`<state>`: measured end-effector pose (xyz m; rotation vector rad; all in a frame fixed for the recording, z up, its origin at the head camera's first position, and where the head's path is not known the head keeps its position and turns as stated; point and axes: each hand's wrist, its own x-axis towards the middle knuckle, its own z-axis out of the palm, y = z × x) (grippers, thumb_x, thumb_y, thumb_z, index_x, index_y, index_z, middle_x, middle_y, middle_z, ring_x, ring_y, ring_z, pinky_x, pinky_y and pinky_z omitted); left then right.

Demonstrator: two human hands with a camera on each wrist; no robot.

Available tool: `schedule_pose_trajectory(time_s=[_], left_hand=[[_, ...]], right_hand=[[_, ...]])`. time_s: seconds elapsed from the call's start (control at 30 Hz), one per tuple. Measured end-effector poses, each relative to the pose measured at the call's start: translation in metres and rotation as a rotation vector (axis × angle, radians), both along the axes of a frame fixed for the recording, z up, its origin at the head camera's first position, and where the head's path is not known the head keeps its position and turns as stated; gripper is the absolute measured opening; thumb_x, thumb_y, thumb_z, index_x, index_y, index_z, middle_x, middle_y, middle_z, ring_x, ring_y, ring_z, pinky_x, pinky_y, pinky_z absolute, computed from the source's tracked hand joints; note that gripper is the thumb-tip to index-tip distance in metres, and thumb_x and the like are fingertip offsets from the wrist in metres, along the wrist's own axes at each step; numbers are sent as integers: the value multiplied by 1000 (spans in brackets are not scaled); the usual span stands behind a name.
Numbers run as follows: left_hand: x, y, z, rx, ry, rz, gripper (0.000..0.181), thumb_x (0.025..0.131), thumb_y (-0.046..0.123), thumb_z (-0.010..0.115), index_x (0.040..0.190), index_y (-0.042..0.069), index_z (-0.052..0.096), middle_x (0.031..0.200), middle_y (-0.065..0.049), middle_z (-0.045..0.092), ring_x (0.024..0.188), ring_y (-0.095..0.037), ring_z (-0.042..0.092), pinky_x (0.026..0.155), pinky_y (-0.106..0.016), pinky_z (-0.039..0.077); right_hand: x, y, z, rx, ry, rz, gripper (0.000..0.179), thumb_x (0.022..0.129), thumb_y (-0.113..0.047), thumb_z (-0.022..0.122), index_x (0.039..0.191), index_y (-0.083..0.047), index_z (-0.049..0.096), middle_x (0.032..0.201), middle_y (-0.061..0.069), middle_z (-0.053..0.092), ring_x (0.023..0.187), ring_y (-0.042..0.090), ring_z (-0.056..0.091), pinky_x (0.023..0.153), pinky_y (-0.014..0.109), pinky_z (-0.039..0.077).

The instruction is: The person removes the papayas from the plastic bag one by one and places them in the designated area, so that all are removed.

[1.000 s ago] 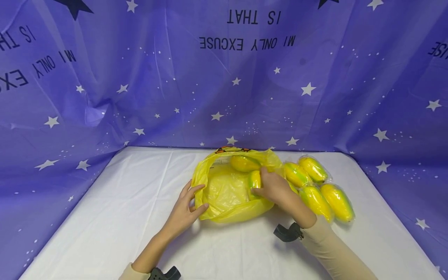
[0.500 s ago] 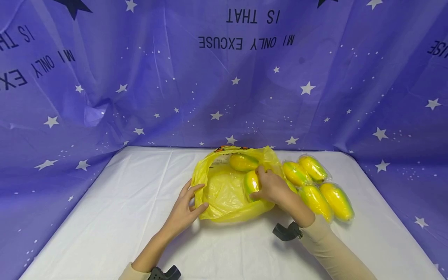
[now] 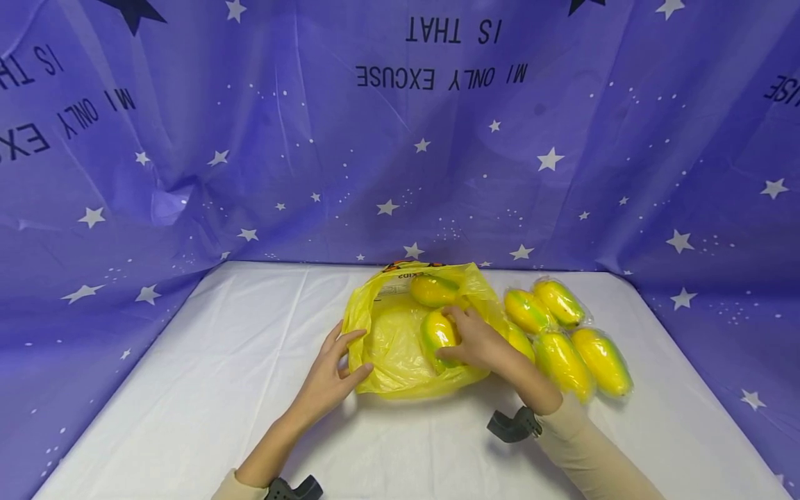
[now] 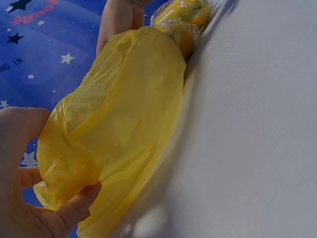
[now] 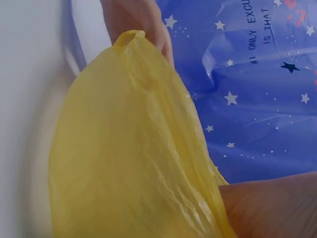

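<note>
Nearby, left hand (image 3: 325,377) pinches the yellow bag (image 3: 412,387) by its rim; right hand (image 3: 480,342), thumb and fingers curled, grips one mango (image 3: 435,335) inside. Steady rim, soft grip should avoid snags. Wrapped mangoes (image 3: 601,361) right of right hand; second mango (image 3: 430,290) beyond it, bagged.

Facing you: purple-blue backdrop (image 3: 350,173), folded at the corners and printed with white stars (image 3: 551,159); black lettering (image 3: 400,77), inverted to you, includes "ONLY EXCUSE". Your left wrist view adds red script (image 4: 34,16). Below: white tablecloth (image 3: 250,361), faintly creased, extending toward the backdrop.
</note>
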<state>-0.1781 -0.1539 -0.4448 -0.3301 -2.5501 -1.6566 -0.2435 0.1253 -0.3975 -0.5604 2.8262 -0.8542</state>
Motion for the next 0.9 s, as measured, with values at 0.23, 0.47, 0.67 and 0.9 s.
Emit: schedule_pose_trajectory(time_s=[0.23, 0.47, 0.67, 0.9], left_hand=[[0, 0, -1, -4, 0, 0, 57, 87, 18, 73, 138, 16, 50, 158, -18, 8, 128, -48, 40, 90, -36, 53], [1, -1, 0, 3, -14, -5, 58, 87, 24, 74, 139, 17, 50, 159, -15, 7, 129, -46, 39, 91, -35, 52], [1, -1, 1, 0, -12, -3, 57, 87, 23, 73, 139, 17, 50, 159, -17, 7, 129, -47, 39, 90, -33, 53], [0, 0, 1, -4, -13, -3, 57, 87, 20, 73, 138, 17, 50, 158, -19, 7, 129, -46, 39, 90, -33, 53]], right_hand=[[-2, 1, 0, -73, -13, 24, 65, 77, -22, 82, 132, -5, 52, 110, 11, 55, 99, 26, 54, 84, 41, 51], [-1, 5, 6, -230, 5, 33, 65, 78, -16, 80, 135, -6, 51, 122, 12, 56, 104, 29, 57, 86, 42, 53], [7, 10, 23, -309, 23, 9, 67, 79, -18, 79, 139, -12, 49, 130, 13, 52, 106, 32, 57, 83, 41, 55], [13, 14, 36, -356, 67, 10, 67, 80, -19, 79, 139, -12, 49, 127, 15, 53, 106, 34, 58, 85, 43, 55]])
